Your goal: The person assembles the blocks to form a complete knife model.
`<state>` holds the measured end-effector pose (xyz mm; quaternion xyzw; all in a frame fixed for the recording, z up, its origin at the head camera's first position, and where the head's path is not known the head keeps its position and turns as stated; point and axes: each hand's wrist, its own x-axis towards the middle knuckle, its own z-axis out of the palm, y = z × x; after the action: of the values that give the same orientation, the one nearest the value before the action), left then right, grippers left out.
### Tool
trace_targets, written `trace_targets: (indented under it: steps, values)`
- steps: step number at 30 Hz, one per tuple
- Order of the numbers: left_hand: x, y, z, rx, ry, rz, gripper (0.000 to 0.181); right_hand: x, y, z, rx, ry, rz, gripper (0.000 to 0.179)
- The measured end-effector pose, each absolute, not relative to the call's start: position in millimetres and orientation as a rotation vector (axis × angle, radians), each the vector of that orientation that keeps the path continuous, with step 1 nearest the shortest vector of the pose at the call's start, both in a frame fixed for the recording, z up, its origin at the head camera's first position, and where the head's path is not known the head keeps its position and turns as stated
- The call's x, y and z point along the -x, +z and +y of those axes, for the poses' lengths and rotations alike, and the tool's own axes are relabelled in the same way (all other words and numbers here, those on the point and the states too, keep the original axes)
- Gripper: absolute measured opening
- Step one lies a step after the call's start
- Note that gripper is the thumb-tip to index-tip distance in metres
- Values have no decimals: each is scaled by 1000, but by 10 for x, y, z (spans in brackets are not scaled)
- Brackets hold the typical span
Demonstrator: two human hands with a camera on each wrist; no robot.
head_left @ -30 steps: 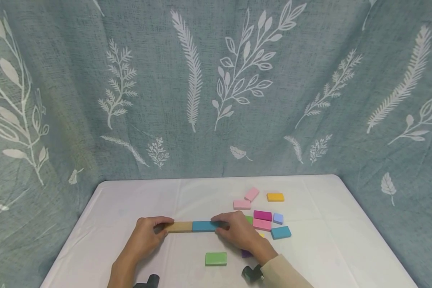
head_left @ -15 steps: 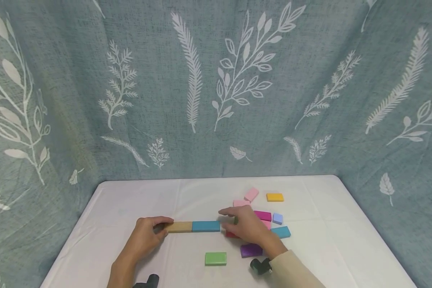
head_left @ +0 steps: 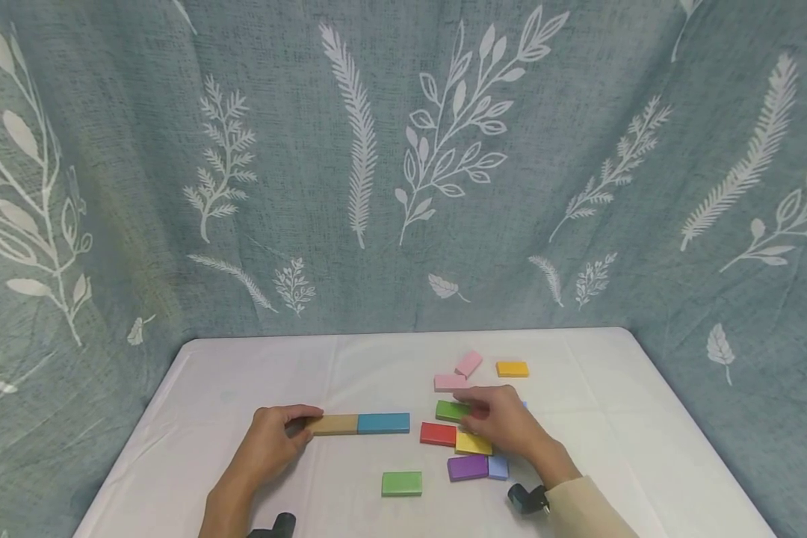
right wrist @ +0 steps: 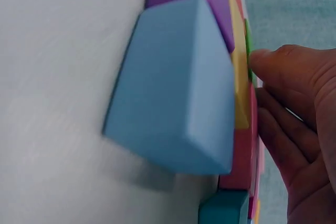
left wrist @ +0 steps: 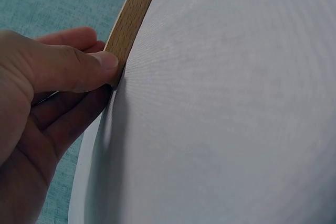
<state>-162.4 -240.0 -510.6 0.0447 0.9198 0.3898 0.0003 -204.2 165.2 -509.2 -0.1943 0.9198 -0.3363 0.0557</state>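
My left hand [head_left: 272, 444] pinches the left end of a plain wooden block [head_left: 334, 425] between thumb and fingers; its grain shows in the left wrist view, where the hand [left wrist: 58, 82] holds its edge. End to end with it lies a blue block [head_left: 384, 424]. Spread thumb and index finger of my right hand [head_left: 507, 422] stand around the right part of a green block [head_left: 449, 410], with a gap between them wider than the block. In the right wrist view, the thumb [right wrist: 273, 64] is at the green block's edge. The hand hides several blocks behind it.
Close to the right hand lie red [head_left: 438, 434], yellow [head_left: 474, 444], purple [head_left: 467, 468] and light blue [head_left: 498, 468] blocks. Two pink blocks [head_left: 450, 382] and an orange block [head_left: 512, 369] lie farther back. A light green block [head_left: 401, 484] sits in front on the white-covered table [head_left: 255, 366].
My right hand has let go of the blue block and moved right to the green block, uncovering the red, yellow and purple blocks. The left hand keeps its hold on the wooden block.
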Motion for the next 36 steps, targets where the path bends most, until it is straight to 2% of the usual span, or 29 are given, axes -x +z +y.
trace_targets:
  steps: [11, 21, 36]
  values:
    - [1625, -5122, -2418, -159, 1237, 2893, 32, 2056, -5124, 1621, 684, -834, 2851, 38]
    - [1627, -5135, -2412, -173, 1246, 2899, 33, 2096, -5145, 1478, 641, -1065, 2756, 40]
    - [1613, -5149, -2421, -177, 1232, 2906, 33, 1965, -5220, 1334, 613, -1052, 2752, 39]
